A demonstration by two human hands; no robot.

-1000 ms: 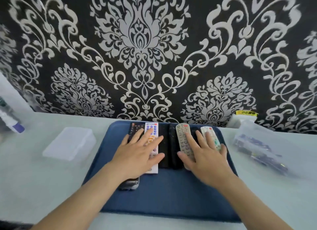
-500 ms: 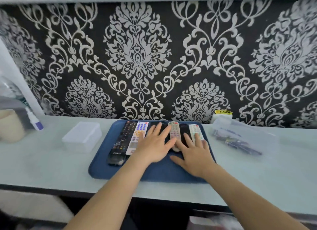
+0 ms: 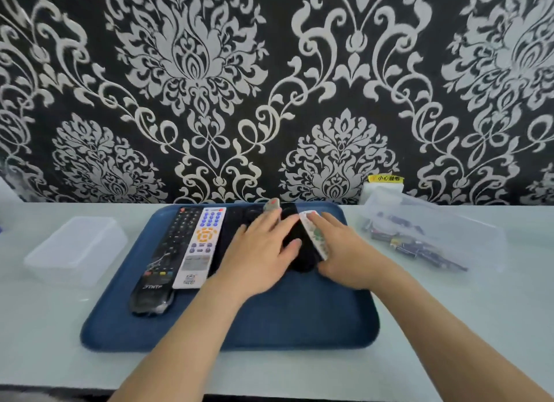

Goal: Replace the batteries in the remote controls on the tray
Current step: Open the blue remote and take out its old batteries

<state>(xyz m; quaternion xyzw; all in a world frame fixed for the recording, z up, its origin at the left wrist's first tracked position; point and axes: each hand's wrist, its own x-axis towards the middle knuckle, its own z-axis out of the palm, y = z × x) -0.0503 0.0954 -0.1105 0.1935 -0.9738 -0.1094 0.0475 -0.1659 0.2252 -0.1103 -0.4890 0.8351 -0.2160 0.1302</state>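
Lying on one tray [image 3: 299, 320]: six remotes [image 3: 200, 246]; left hand [image 3: 257, 257] flat atop, right hand [image 3: 347, 252] grip unclear.

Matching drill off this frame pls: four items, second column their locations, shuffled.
1. long black remote
2. frosted clear box
3. box of batteries
4. small white remote

A. on the table, right of the tray
B. touching the right hand
C. leftmost on tray
D. on table, left of tray

Pairs: 1-C, 2-D, 3-A, 4-B
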